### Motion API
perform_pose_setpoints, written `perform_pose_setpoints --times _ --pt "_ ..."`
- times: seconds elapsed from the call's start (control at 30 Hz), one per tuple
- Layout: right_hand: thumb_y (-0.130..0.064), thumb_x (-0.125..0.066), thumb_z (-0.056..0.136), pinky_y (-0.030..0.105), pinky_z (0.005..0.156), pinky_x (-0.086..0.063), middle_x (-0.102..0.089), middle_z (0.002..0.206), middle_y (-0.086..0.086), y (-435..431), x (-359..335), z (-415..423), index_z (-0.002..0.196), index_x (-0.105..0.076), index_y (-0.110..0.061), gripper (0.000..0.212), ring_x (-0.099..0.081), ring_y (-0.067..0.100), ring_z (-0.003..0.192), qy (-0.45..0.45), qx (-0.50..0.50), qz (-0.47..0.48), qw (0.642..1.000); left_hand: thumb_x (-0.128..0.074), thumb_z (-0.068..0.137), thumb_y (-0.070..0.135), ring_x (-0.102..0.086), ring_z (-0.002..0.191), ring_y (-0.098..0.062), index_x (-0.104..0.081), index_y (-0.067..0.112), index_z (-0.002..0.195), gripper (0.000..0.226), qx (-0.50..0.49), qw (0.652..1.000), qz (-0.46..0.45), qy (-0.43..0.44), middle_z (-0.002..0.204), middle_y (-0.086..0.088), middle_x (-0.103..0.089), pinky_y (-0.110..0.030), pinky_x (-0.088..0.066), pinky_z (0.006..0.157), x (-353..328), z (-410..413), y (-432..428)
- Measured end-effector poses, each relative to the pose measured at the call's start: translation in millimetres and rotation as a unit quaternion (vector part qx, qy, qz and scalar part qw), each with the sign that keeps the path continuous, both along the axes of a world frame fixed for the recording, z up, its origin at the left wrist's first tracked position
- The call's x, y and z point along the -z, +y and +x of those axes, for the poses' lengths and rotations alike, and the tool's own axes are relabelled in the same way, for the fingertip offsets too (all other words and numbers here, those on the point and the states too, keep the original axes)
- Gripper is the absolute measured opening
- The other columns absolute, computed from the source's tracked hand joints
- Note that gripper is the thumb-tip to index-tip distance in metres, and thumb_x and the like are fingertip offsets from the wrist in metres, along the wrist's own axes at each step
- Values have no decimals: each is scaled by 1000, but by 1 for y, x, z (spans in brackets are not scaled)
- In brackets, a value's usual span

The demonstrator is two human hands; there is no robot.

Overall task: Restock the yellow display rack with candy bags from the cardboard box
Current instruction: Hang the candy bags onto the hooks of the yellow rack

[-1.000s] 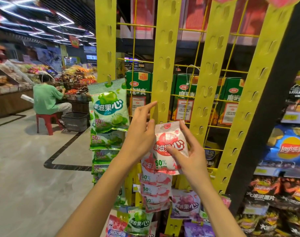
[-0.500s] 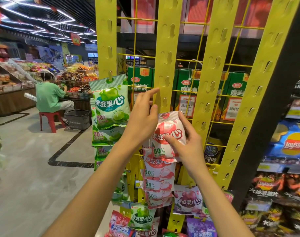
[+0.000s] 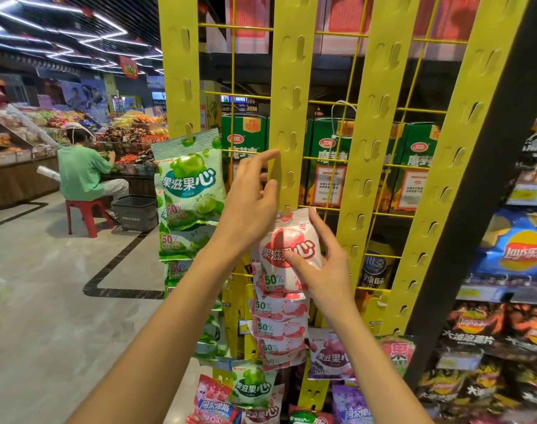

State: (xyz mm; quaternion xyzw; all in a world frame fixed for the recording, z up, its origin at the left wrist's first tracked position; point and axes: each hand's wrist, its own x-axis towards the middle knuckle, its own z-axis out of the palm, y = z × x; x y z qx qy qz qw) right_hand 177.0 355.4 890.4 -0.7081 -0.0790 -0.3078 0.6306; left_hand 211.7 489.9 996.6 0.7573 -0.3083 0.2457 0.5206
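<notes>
The yellow display rack (image 3: pixel 383 87) has several vertical strips with hooks. My right hand (image 3: pixel 325 270) grips a red-and-white candy bag (image 3: pixel 287 255), thumb on its front and fingers round its right side. The bag's top edge sits at a hook on the second strip (image 3: pixel 291 117). My left hand (image 3: pixel 251 203) pinches that strip's left edge between index finger and thumb, just above the bag. More red bags (image 3: pixel 279 325) hang below in a column. Green candy bags (image 3: pixel 190 182) hang on the left strip. The cardboard box is out of view.
Purple, green and pink candy bags (image 3: pixel 331 359) hang low on the rack. Chip shelves (image 3: pixel 517 252) and a black post (image 3: pixel 475 191) stand at the right. Green boxes (image 3: pixel 334 160) sit behind the grid. A person in green (image 3: pixel 83 172) sits on a red stool beside a basket (image 3: pixel 135 212).
My right hand lifted the red bag up the strip until its top reached the hook. My left hand rose along with it and now pinches the strip's edge.
</notes>
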Motion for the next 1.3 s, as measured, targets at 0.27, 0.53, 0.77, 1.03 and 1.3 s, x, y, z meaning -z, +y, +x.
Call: perform_pose_setpoints --times 0.27,0.53,0.77,1.03,1.3 --pt "-3 -70 88 22 93 -55 -47 141 -24 8 5 -9 148 -39 -34 75 -56 -3 121 -3 3 -7 1000 -48 101 7 -51 102 7 -44 20 142 44 -17 1000 5 -20 136 -2 -44 2 -44 77 -2 4 0" --pt "-5 -67 89 30 91 -58 -47 138 -27 11 4 -13 151 -28 -43 83 -59 0 118 31 33 -79 996 -54 96 5 -52 114 -8 -42 19 142 50 -22 999 23 -36 135 -4 -45 -11 -52 83 0 9 1" --pt "-15 -65 90 9 77 -49 -38 120 -8 11 -4 -28 154 -20 -41 82 -52 4 106 64 140 -250 956 -65 85 4 -49 123 -21 -42 17 141 62 -76 988 75 -109 138 -6 -34 -41 -52 98 8 5 0" --pt "-28 -69 87 28 99 -45 -32 145 -4 -25 -35 -66 151 -31 -34 75 -35 13 136 33 282 -402 871 -75 75 2 -37 134 -34 -48 13 139 70 -178 936 204 -223 146 -16 -35 -46 -45 101 22 -19 -4" --pt "-39 -75 79 53 124 -9 -17 162 12 -104 -49 -112 157 -18 -28 97 -9 32 152 158 349 -533 755 -87 64 30 -54 117 -33 -58 16 128 72 -159 884 331 -288 125 -9 -58 -51 -41 99 33 -49 -59"
